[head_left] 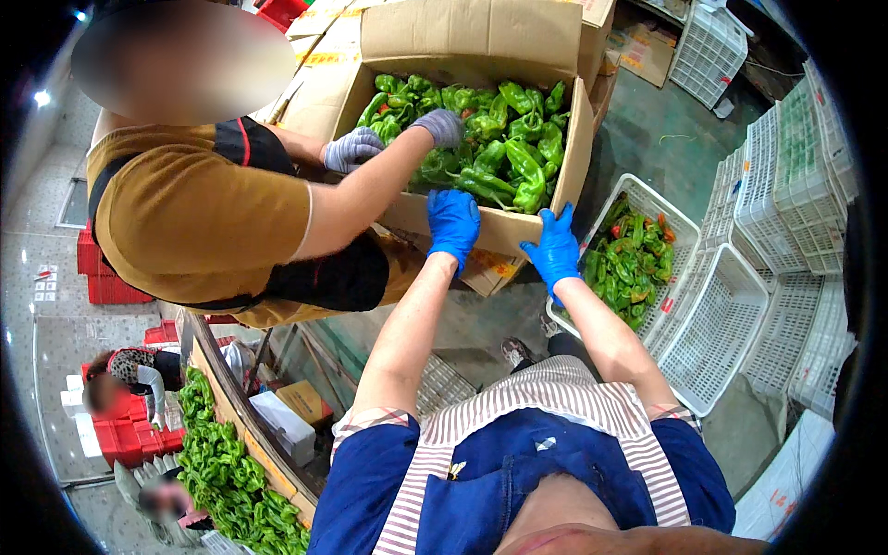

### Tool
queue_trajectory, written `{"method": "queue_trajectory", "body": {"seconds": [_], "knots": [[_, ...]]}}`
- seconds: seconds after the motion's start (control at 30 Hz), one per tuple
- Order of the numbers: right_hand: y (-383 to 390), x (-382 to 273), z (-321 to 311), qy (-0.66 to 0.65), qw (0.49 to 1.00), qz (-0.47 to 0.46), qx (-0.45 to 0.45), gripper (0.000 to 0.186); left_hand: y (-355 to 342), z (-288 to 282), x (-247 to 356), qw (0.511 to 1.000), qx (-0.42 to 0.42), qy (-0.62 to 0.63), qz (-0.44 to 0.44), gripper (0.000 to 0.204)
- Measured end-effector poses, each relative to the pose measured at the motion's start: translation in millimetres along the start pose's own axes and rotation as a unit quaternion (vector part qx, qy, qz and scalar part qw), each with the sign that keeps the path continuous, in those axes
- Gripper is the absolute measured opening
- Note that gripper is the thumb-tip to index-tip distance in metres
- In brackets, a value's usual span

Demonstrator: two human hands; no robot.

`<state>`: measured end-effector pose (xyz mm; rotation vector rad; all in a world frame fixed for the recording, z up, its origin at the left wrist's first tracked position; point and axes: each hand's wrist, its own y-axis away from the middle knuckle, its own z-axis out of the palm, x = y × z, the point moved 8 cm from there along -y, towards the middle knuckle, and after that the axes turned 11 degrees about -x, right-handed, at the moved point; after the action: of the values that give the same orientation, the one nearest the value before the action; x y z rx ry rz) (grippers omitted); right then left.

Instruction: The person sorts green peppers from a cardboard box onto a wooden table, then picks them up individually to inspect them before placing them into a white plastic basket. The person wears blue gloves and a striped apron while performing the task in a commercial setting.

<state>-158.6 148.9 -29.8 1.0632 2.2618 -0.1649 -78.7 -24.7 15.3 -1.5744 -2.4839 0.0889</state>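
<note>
A cardboard box (504, 228) with its flaps up is filled with green peppers (524, 166). My left hand (453, 224), in a blue glove, is closed over the near rim of the box, its fingertips hidden inside. At the near right corner, my right hand (555, 250), also in a blue glove, grips the edge with the thumb against the outer wall. Across from me on the left, a co-worker in grey gloves has one hand (438, 128) on the peppers and the other hand (353, 150) by the left side of the box.
Right of the box stands a white plastic crate (689, 231) of green and reddish peppers. Beside it are an unfilled white crate (712, 333) and stacked white crates (786, 185). At lower left, a long table holds piled peppers (227, 462), with other people and red crates (129, 435) beyond.
</note>
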Motion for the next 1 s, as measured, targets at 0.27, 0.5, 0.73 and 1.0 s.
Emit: {"method": "queue_trajectory", "body": {"seconds": [0.27, 0.5, 0.73, 1.0], "knots": [[-2.1, 2.3, 3.4, 0.001, 1.000, -0.006, 0.014, 0.063, 0.9, 7.3, -3.6, 1.000, -0.027, 0.001, -0.010, 0.015], [-1.8, 2.3, 3.8, 0.009, 1.000, -0.007, 0.013, 0.063, 2.1, 3.7, -0.9, 1.000, -0.006, -0.010, 0.003, 0.013], [-1.9, 0.5, 1.8, 0.012, 1.000, 0.005, 0.001, 0.062, 3.1, 3.6, -2.1, 1.000, 0.021, 0.002, 0.007, 0.017], [-0.9, 1.4, 3.3, 0.020, 1.000, 0.009, -0.004, 0.062, -0.1, 8.9, -4.8, 0.999, -0.044, -0.003, -0.025, 0.018]]}}
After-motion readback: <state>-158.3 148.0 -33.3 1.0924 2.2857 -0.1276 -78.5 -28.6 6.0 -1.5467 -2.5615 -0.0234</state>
